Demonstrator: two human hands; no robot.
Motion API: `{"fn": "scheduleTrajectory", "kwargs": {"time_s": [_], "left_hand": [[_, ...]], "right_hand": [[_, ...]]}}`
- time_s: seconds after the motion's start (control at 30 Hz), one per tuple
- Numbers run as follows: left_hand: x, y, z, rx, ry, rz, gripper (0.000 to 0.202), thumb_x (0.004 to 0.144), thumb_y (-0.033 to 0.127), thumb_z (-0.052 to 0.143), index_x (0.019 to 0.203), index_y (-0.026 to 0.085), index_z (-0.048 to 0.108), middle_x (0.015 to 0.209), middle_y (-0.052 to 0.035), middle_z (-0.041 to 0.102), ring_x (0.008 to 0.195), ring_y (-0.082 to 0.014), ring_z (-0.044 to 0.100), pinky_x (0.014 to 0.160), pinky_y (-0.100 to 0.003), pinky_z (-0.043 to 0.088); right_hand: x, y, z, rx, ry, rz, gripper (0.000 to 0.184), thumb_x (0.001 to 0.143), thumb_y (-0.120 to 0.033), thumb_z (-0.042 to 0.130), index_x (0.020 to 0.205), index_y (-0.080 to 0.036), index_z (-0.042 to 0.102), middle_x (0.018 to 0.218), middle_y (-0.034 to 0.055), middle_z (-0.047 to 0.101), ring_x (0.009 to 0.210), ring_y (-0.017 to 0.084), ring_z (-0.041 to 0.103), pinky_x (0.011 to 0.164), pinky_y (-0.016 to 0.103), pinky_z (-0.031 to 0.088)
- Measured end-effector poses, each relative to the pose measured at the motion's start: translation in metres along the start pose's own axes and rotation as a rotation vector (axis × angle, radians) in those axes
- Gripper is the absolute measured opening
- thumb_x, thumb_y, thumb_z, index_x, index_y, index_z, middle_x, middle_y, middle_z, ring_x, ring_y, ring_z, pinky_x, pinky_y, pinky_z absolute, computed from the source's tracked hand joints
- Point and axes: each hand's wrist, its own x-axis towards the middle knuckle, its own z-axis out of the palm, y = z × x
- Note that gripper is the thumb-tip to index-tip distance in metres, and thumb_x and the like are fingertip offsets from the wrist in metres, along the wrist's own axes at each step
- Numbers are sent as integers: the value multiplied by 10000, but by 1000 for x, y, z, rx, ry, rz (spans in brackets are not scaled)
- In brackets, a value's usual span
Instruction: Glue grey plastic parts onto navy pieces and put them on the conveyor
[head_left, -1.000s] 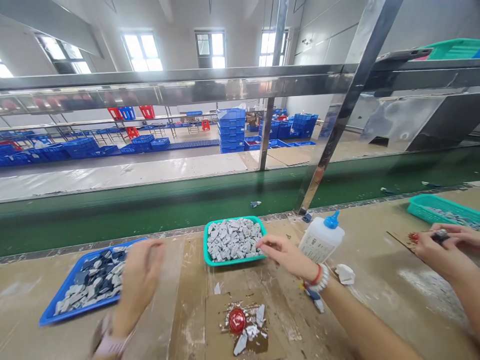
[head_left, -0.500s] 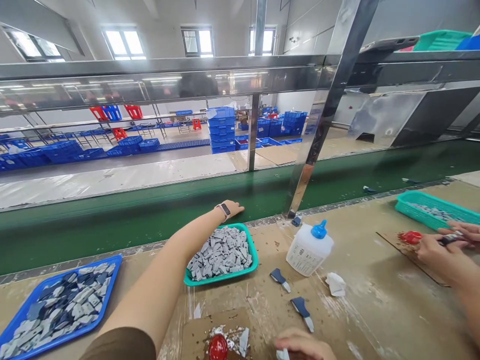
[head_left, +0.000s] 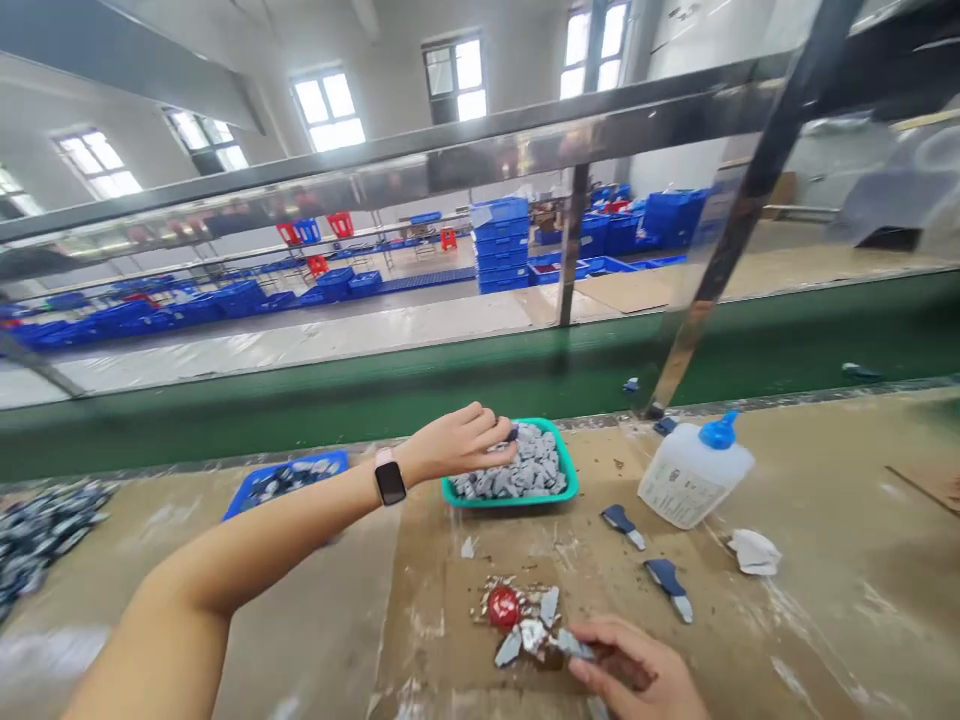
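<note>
My left hand (head_left: 461,442), with a watch on its wrist, is over the left side of a green basket (head_left: 571,480) filled with grey pieces (head_left: 536,465). Its fingers are bent around a small dark piece (head_left: 513,434), mostly hidden by them. My right hand (head_left: 637,665) pinches a flat grey piece (head_left: 574,644) low over the cardboard. Beside it are a round red thing (head_left: 503,607), a white smear and loose grey pieces (head_left: 508,648). Two blue-and-grey pieces (head_left: 667,585) lie to the right.
A white bottle with a blue spout (head_left: 694,475) and a crumpled white tissue (head_left: 755,552) are at the right. A blue tray (head_left: 244,492) and a pile of dark and grey pieces (head_left: 49,535) lie left. Behind the table runs a green belt (head_left: 375,392), with a metal post (head_left: 724,270) at its edge.
The view has swung left. My left hand has drawn back from over the green belt to the basket, now with a dark piece at its fingers. My right hand has come further into view.
</note>
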Motion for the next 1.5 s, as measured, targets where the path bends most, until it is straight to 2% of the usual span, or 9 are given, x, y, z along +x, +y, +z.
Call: {"fn": "scheduleTrajectory", "kwargs": {"time_s": [0.27,0.4,0.5,0.6,0.7,0.93,1.1,1.23,1.5], "left_hand": [[-114,110,-66,-56,118,-154,335,839,120,434,1154,230,469,960,-47,540,821,-164,509,800,-327,411],[-143,185,-66,-773,531,-832,249,777,347,564,1020,295,569,740,6,565,669,-139,521,700,-279,440],[-135,241,-49,-991,846,-1406,332,866,446,335,1031,214,505,863,-53,543,706,-163,527,631,-284,447],[-116,278,-32,-1095,969,-1747,394,912,331,98,963,181,458,832,-62,512,631,-154,507,532,-261,431],[-102,290,-23,-1278,969,-1902,424,902,393,135,843,190,503,719,-38,509,578,-164,476,485,-258,394],[-88,267,-26,-1686,885,-1726,504,850,539,155,620,211,460,736,-42,463,704,-206,461,690,-324,389],[-59,251,-31,-2038,740,-1515,319,865,483,245,755,238,418,584,-4,433,481,-164,394,456,-293,323],[-36,247,-28,-2102,696,-1376,329,843,524,240,805,245,410,560,-15,396,482,-174,359,422,-303,249],[-22,232,-37,-1937,454,-1188,294,814,517,371,897,247,455,672,-12,420,588,-168,400,528,-295,353]], "right_hand": [[-28,-1,10,-212,-51,33,239,658,-450,620,815,-278,675,892,47,618,811,230,580,718,312,514],[-32,-2,12,-309,-39,-30,238,718,-436,569,866,-269,654,944,42,607,880,231,564,822,361,472],[-31,-9,17,-421,-19,-74,238,760,-430,522,860,-254,648,921,55,608,855,236,569,785,379,474],[-28,-13,24,-526,-23,-120,229,792,-417,483,839,-267,649,866,64,610,792,233,581,719,381,488],[-28,-11,28,-608,-70,-151,224,834,-370,430,847,-293,640,844,65,605,779,222,582,724,383,491],[-27,-5,22,-681,-184,-186,209,842,-349,435,911,-294,624,871,64,609,830,186,582,747,335,486],[-21,-12,14,-308,-105,87,225,816,-404,460,907,-288,630,815,52,621,717,167,594,645,286,509],[-18,-23,12,-71,-54,228,244,802,-431,480,888,-252,621,655,48,590,582,176,558,560,307,505],[-23,-63,15,-196,66,-15,143,793,-315,524,846,-249,639,873,79,590,808,204,559,695,324,505]]}}
